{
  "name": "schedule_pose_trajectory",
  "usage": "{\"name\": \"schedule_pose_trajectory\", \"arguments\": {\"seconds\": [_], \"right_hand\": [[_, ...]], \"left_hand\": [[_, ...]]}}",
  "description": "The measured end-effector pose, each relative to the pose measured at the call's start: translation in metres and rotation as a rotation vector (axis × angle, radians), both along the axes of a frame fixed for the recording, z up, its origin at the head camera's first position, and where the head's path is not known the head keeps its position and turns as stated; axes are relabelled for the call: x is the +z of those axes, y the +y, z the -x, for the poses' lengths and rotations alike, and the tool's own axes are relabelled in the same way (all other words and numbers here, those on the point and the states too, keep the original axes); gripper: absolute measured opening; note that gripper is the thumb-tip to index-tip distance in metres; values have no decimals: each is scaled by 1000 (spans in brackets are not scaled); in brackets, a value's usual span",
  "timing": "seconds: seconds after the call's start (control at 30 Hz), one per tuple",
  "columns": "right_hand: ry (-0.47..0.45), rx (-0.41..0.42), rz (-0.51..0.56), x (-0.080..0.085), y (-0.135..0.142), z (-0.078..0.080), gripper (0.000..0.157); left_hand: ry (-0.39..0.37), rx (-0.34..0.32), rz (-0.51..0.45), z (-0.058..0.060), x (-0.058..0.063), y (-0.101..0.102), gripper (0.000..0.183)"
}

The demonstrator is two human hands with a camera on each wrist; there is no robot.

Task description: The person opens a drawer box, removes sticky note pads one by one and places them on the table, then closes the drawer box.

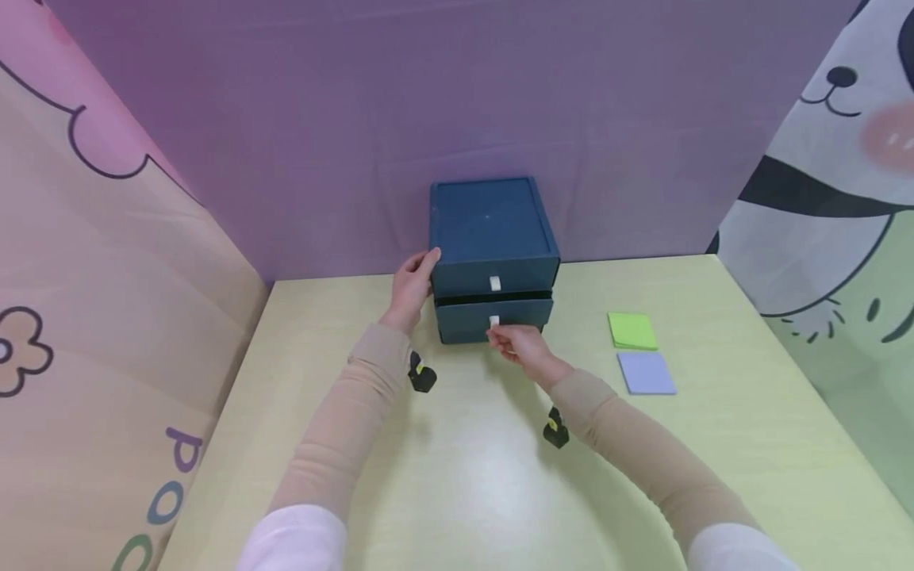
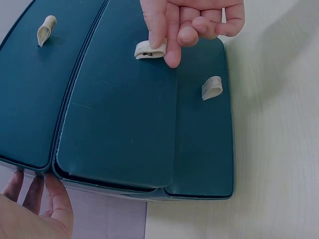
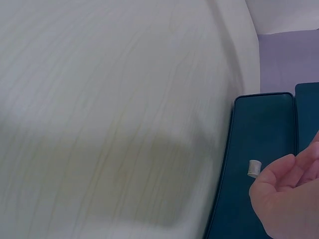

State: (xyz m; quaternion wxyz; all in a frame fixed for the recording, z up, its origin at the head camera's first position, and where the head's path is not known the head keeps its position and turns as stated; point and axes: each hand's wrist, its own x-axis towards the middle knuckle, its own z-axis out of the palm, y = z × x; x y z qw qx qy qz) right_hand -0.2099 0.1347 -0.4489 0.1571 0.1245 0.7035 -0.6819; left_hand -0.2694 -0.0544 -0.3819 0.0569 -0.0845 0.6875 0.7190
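A dark blue drawer cabinet [image 1: 493, 218] stands at the back of the table, with white loop tabs on its drawer fronts. Its middle drawer [image 2: 119, 109] is pulled slightly out, leaving a dark gap above the front in the head view. My right hand [image 1: 523, 347] pinches that drawer's pull tab [image 2: 149, 51] between thumb and index finger. On the cabinet's left side, my left hand [image 1: 412, 292] rests with its thumb by the top front corner and its fingers along the side wall. Below, the bottom drawer [image 2: 204, 144] sits flush in the cabinet.
To the right of the cabinet lie a green sticky note pad [image 1: 632, 331] and a purple-blue pad [image 1: 646, 373] on the pale wooden table [image 1: 471, 476]. Behind the cabinet hangs a purple cloth [image 1: 321, 143], with printed cloths at both sides.
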Motion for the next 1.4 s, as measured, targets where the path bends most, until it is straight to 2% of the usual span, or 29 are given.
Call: {"name": "schedule_pose_trajectory", "arguments": {"seconds": [0.77,1.4], "right_hand": [[-18,-49,81,-2,-4,11,38],[-12,-81,80,1,-8,16,33]], "left_hand": [[6,3,-16,-2,-1,0,59],[11,18,-37,0,-2,0,57]]}}
